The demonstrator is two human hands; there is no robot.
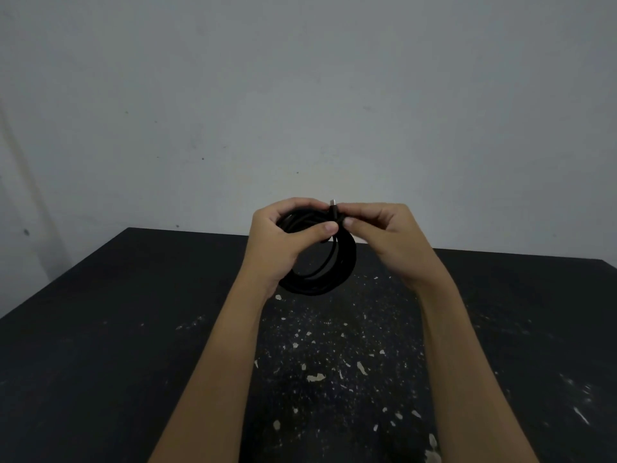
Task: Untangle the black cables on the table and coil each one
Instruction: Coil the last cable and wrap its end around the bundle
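- A black cable [320,272], wound into a round coil of several loops, is held in the air above the far middle of the table.
- Its metal-tipped connector [333,203] sticks up at the top of the coil, between the two hands.
- The left hand [283,235] curls around the coil's upper left side, with the thumb pressed across the loops.
- The right hand [384,235] pinches the cable end just below the connector with thumb and fingertips.
- The step looks like securing the loose end. The left hand should probably clamp the loops firmly while the right wraps or tucks the tail snugly, so the loops cannot spring apart.
- Below is a black table [133,312] with chipped, pale-flecked paint, and behind it a plain grey wall [300,95].
- Whether other cables lie on the dark surface cannot be told.
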